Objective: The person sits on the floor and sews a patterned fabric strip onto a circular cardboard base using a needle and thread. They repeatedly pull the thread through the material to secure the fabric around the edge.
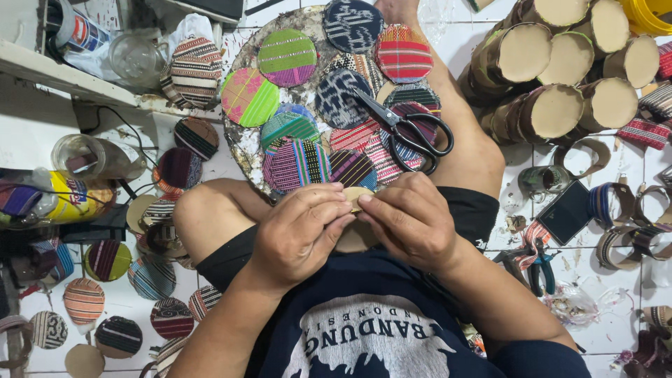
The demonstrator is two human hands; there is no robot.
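We find the left hand and right hand pinching one small tan disc between fingertips, held near over the lap for close work; scissors lie just beyond on the round board of fabric-covered discs, within reach

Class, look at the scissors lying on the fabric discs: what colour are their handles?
Black. The metal-bladed scissors have black loop handles, seen best in the head view, atop the striped fabric discs.
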